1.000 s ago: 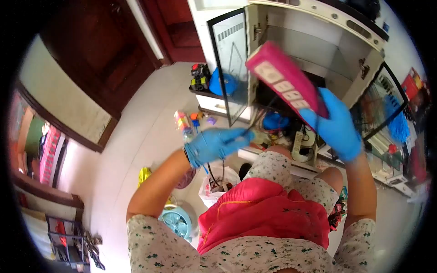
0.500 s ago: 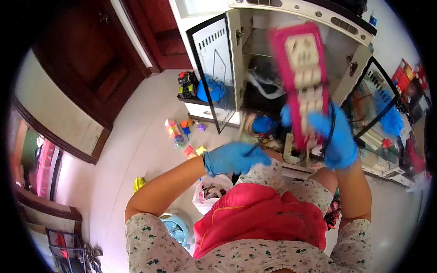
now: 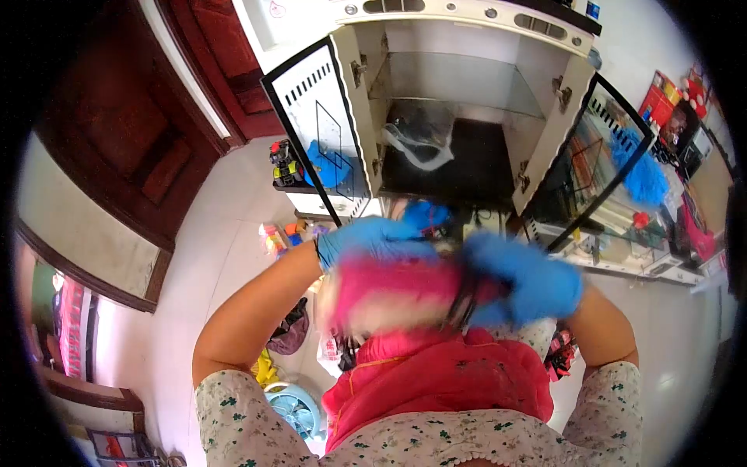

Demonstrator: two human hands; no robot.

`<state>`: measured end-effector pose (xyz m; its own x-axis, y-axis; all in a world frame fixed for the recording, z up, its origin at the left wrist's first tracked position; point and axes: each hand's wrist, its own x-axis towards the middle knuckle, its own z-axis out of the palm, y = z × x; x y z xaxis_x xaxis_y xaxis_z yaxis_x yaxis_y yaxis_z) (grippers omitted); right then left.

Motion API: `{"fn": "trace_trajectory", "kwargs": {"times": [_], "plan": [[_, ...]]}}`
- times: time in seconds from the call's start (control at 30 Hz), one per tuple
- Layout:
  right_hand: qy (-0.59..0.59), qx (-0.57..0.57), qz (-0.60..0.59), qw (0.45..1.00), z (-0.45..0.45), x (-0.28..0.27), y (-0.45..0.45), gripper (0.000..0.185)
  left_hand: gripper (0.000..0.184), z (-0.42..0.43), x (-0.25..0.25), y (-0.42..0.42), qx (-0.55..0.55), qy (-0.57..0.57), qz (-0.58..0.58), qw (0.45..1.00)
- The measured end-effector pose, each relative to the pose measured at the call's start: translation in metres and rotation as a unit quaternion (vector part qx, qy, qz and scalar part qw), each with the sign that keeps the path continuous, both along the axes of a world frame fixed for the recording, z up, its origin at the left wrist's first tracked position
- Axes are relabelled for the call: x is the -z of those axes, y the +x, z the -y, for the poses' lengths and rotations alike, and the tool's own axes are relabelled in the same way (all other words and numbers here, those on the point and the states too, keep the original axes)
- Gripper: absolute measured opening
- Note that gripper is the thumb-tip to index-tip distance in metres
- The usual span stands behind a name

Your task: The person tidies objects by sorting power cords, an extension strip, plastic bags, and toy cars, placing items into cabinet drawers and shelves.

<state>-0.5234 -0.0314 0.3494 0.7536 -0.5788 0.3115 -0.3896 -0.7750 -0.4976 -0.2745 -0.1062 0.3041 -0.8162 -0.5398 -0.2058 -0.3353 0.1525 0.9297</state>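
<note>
A pink and white power strip (image 3: 397, 292), smeared by motion, lies sideways between my two blue-gloved hands, above my lap. My right hand (image 3: 525, 280) is closed round its right end, with loops of dark cord beside the fingers. My left hand (image 3: 373, 243) is at the strip's upper left edge; its fingers are blurred, and whether they grip the strip cannot be made out. Over my lap lies a red cloth (image 3: 436, 381).
Ahead stands a cabinet with open glass doors (image 3: 315, 128) and a clear plastic bag (image 3: 420, 144) inside. A toy car (image 3: 285, 163) sits at its left. On the floor are colourful toys (image 3: 272, 238) and a light blue fan-like object (image 3: 294, 409).
The power strip has come down from upright to sideways, nearer my lap. My left hand has moved up to its edge. The view has shifted, showing more of the cabinet's inside.
</note>
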Motion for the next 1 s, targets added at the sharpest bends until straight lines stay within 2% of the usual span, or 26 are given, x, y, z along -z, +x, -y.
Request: {"fn": "trace_trajectory", "kwargs": {"times": [0.03,0.07,0.1,0.13,0.2,0.23,0.27,0.3,0.33,0.37,0.4,0.43,0.47,0.53,0.57,0.6,0.63,0.67,0.7,0.73,0.77,0.83,0.87,0.93,0.97,1.0], "plan": [[0.045,0.102,0.024,0.993,0.007,-0.009,-0.008,0.048,0.027,-0.005,0.009,-0.007,-0.008,0.095,-0.058,0.994],[0.164,0.155,0.174,0.959,0.018,-0.009,-0.012,0.044,0.028,-0.009,0.011,-0.004,-0.019,0.194,0.008,0.981],[0.272,0.202,0.318,0.886,0.033,-0.007,-0.018,0.04,0.029,-0.012,0.021,-0.002,-0.017,0.167,0.005,0.986],[0.221,0.284,0.253,0.898,0.051,0.0,-0.035,0.04,0.029,-0.014,0.014,-0.003,-0.014,0.169,0.004,0.986],[-0.052,0.317,0.132,0.938,0.068,0.022,-0.042,0.037,0.031,-0.014,-0.012,-0.005,-0.043,0.052,0.052,0.996],[-0.113,0.33,0.062,0.935,0.068,0.028,-0.041,0.035,0.034,-0.003,-0.004,-0.001,0.009,-0.013,0.067,0.998],[-0.174,0.34,-0.008,0.924,0.064,0.035,-0.039,0.034,0.034,0.003,-0.004,0.0,0.007,-0.011,0.065,0.998],[-0.166,0.332,-0.035,0.928,0.058,0.034,-0.033,0.03,0.033,0.008,-0.005,0.0,0.08,-0.277,0.094,0.953],[-0.164,0.334,-0.035,0.928,0.058,0.035,-0.034,0.03,0.032,0.006,-0.016,-0.006,0.148,-0.522,0.115,0.832],[-0.144,0.29,-0.132,0.937,0.058,0.04,-0.035,0.028,0.026,-0.001,-0.028,-0.012,0.074,-0.529,0.176,0.827],[-0.121,0.242,-0.226,0.936,0.058,0.045,-0.037,0.026,0.026,0.001,-0.037,-0.019,0.08,-0.527,0.176,0.828],[-0.07,0.186,-0.248,0.948,0.059,0.051,-0.04,0.023,0.023,0.008,-0.046,-0.024,0.087,-0.587,0.15,0.791],[-0.07,0.187,-0.248,0.948,0.054,0.052,-0.044,0.023,0.02,0.011,-0.055,-0.028,0.09,-0.644,0.123,0.75],[0.078,0.011,-0.143,0.987,0.036,0.041,-0.044,0.044,0.02,0.019,-0.055,-0.036,0.091,-0.661,0.176,0.724],[0.074,0.008,-0.145,0.987,0.028,0.033,-0.044,0.044,0.02,0.036,-0.03,-0.036,0.077,-0.599,0.055,0.795],[0.103,0.004,-0.073,0.992,0.019,0.023,-0.046,0.043,0.02,0.051,-0.008,-0.036,0.064,-0.524,-0.068,0.846],[0.134,0.001,-0.001,0.991,0.013,0.018,-0.05,0.041,0.028,0.05,0.01,-0.038,0.044,-0.459,-0.118,0.879],[0.167,0.048,0.07,0.982,0.011,0.023,-0.06,0.05,0.031,0.045,0.027,-0.039,0.042,-0.338,-0.138,0.93],[0.244,0.126,0.215,0.937,0.015,0.04,-0.076,0.048,0.034,0.041,0.045,-0.041,0.026,-0.214,-0.16,0.963],[0.312,0.199,0.355,0.859,0.017,0.054,-0.088,0.045,0.035,0.029,0.054,-0.042,-0.006,-0.077,-0.114,0.99],[0.377,0.163,0.45,0.793,0.023,0.047,-0.092,0.042,0.035,0.023,0.066,-0.04,-0.001,-0.079,-0.114,0.99],[0.478,0.084,0.627,0.609,0.031,0.027,-0.091,0.035,0.031,0.018,0.088,-0.025,0.034,0.08,-0.104,0.991],[0.356,0.181,0.631,0.665,0.029,0.009,-0.084,0.035,0.031,0.016,0.099,-0.019,0.037,0.079,-0.105,0.991],[0.3,0.202,0.622,0.695,0.042,0.01,-0.109,0.036,0.032,0.013,0.109,-0.015,-0.058,0.096,-0.12,0.986],[0.312,0.203,0.634,0.678,0.043,0.014,-0.119,0.038,0.034,0.012,0.106,-0.019,-0.087,0.062,-0.115,0.988],[0.278,0.201,0.604,0.719,0.04,0.012,-0.12,0.037,0.04,0.016,0.097,-0.024,-0.087,0.013,-0.125,0.988]]}}
